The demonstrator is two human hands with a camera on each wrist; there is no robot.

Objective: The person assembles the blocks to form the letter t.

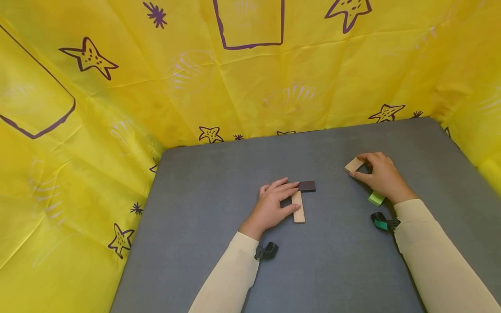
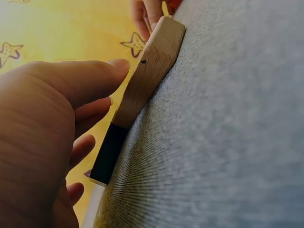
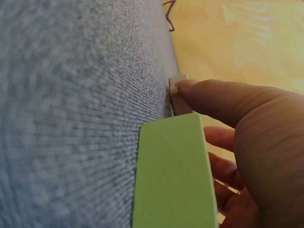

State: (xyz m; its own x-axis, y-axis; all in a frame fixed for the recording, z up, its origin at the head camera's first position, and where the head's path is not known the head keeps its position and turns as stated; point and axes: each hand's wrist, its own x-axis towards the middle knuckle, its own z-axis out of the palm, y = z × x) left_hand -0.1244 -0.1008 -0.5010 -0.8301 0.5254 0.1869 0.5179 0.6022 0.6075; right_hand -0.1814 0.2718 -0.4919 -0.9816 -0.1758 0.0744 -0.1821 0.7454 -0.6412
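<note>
Your right hand (image 1: 381, 176) pinches a pale block (image 1: 353, 165), well right of the dark block (image 1: 307, 186); the latter's long axis runs left to right. Your left hand (image 1: 272, 205), loosely spread, is nearer it.

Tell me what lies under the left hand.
In the head view, the left hand partly overlaps a dark block and a pale block. The dark block's left end and the tabletop beneath the palm are covered there.

Soft light brightens the yellow cloth (image 1: 242, 69) beyond the far edge of the table (image 1: 203, 208), while both wrist views look dimmer, the table's weave there streaked and partly blurred.
</note>
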